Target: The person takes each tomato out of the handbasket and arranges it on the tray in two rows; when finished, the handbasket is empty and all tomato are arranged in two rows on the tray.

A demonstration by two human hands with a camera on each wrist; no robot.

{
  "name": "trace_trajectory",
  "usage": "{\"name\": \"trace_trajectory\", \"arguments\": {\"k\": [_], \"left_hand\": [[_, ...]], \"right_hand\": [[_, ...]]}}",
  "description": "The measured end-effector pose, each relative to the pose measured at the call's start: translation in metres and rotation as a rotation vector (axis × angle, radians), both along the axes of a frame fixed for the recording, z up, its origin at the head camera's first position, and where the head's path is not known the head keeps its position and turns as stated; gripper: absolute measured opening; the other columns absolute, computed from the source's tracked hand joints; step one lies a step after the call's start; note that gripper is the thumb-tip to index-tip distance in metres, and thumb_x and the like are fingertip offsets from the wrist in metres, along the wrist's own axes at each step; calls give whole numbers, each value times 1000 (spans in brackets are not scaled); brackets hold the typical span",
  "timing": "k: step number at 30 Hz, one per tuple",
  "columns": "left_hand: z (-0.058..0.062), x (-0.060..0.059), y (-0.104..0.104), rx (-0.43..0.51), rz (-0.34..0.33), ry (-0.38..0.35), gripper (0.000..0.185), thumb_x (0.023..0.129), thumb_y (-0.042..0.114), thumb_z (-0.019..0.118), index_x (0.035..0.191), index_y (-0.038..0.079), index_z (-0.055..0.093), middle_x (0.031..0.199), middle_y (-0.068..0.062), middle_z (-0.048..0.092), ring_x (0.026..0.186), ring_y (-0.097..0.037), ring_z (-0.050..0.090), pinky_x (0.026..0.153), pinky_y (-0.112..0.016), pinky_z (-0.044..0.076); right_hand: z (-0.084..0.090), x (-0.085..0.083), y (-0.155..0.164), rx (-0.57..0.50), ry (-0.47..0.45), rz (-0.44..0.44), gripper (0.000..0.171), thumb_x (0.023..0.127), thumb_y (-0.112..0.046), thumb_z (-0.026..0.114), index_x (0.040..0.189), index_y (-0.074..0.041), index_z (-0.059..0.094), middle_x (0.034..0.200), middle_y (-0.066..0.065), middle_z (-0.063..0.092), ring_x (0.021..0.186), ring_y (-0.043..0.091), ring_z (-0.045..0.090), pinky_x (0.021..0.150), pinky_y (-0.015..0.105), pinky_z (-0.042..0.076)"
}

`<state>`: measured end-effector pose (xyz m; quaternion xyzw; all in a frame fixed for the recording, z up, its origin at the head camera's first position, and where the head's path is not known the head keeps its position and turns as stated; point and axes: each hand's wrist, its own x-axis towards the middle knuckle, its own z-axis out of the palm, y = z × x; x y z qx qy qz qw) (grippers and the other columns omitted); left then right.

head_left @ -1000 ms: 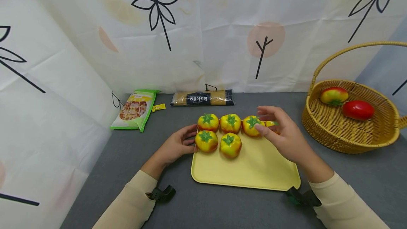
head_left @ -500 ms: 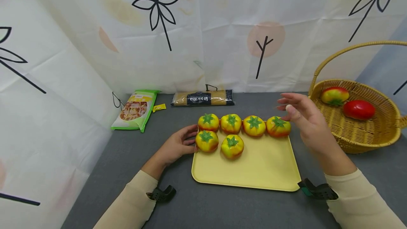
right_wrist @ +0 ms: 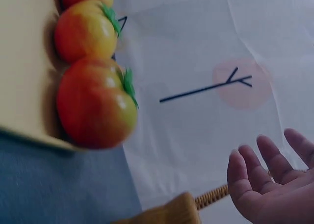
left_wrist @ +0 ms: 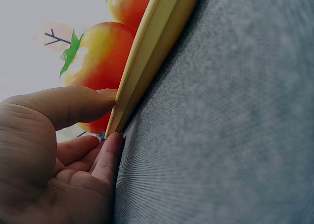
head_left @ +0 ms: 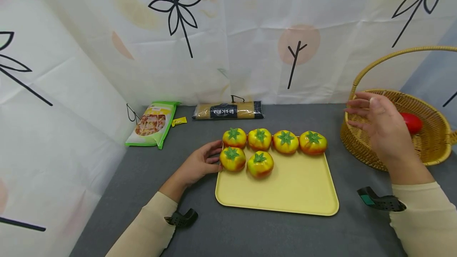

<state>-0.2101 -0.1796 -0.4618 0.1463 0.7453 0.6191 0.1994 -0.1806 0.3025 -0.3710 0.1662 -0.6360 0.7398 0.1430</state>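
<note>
1. The left hand [head_left: 198, 165] rests on the grey desk [head_left: 250, 233], thumb and fingers [left_wrist: 73, 104] pinching the left rim of the yellow tray [head_left: 285, 193].
2. Six tomatoes [head_left: 259, 163] sit on the tray: four along its far edge, two in front.
3. The right hand [head_left: 383, 130] hovers over the wicker basket [head_left: 432, 146], fingers spread, holding nothing.
4. It hides most of a red tomato [head_left: 412, 122] inside the basket.
</note>
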Motion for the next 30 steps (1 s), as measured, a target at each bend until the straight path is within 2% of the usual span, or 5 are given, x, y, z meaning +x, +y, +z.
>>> {"name": "trace_trajectory", "arguments": {"k": [5, 9, 24, 26, 30], "left_hand": [[0, 1, 0, -5, 4, 3, 90, 92, -9, 80, 168, -3, 33, 168, -23, 39, 151, -38, 43, 121, -49, 40], [1, 0, 0, -8, 5, 0, 91, 91, -9, 80, 168, -3, 33, 168, -22, 39, 151, -37, 44, 121, -48, 41], [1, 1, 2, -11, 11, -11, 90, 91, -10, 80, 168, 0, 35, 168, -18, 41, 151, -34, 44, 120, -46, 42], [1, 0, 2, -9, 12, -15, 91, 90, -10, 80, 168, 1, 35, 168, -17, 41, 151, -34, 44, 120, -46, 42], [0, 0, 1, -11, 9, -5, 90, 91, -9, 80, 168, -1, 34, 168, -20, 40, 151, -36, 44, 120, -47, 42]], "right_hand": [[-1, -4, 20, -50, -24, 5, 43, 120, -26, 40, 151, 0, 54, 140, 17, 56, 126, 27, 56, 94, 23, 57], [-5, -7, 37, 7, -45, -52, 49, 121, -33, 38, 154, -2, 55, 141, 12, 59, 125, 23, 56, 93, 20, 54], [-13, -15, 95, 399, -221, -502, 41, 121, -39, 31, 156, -32, 50, 134, -16, 55, 129, 9, 51, 86, 8, 45], [-15, -15, 99, 396, -217, -542, 38, 121, -35, 33, 154, -34, 52, 133, -17, 57, 129, 8, 51, 88, 7, 45], [-18, -16, 105, 415, -250, -609, 43, 121, -34, 32, 160, -31, 49, 148, -8, 58, 136, 7, 49, 112, 16, 38]]}}
